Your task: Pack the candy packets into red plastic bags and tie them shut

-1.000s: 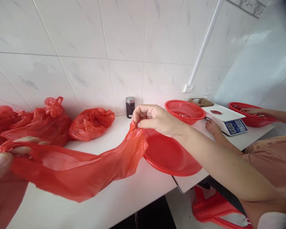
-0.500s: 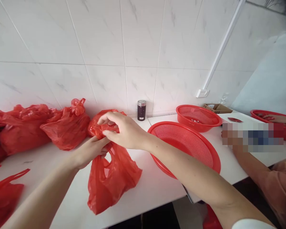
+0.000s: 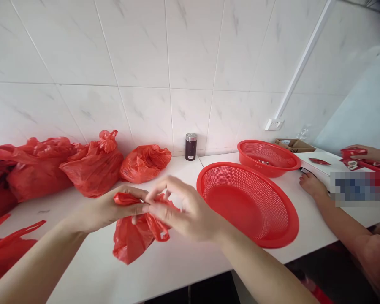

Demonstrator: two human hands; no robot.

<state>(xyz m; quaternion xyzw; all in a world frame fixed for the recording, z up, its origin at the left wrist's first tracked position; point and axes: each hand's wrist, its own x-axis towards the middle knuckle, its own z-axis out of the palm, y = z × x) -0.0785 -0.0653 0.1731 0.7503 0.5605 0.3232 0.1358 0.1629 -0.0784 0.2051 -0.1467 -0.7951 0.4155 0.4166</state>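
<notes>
Above the white counter (image 3: 164,266) my left hand (image 3: 106,209) and my right hand (image 3: 183,211) meet and both pinch a crumpled red plastic bag (image 3: 134,234). The bag is bunched small and hangs a little below my fingers. My right hand's fingers are partly blurred by motion. Just right of my hands lies a large red perforated basket (image 3: 250,202), with nothing in it, overhanging the counter's front edge.
Several tied, filled red bags (image 3: 95,166) line the tiled wall at the left, another flat red bag (image 3: 6,249) lies at the far left. A small dark jar (image 3: 190,146) stands by the wall. Another person's hands (image 3: 310,183) work at a smaller red basket (image 3: 267,157) and a scale.
The bag, stretched wide between my hands a second ago, then hanging open, is now gathered into a small bundle. My hands have come together and lower, toward me.
</notes>
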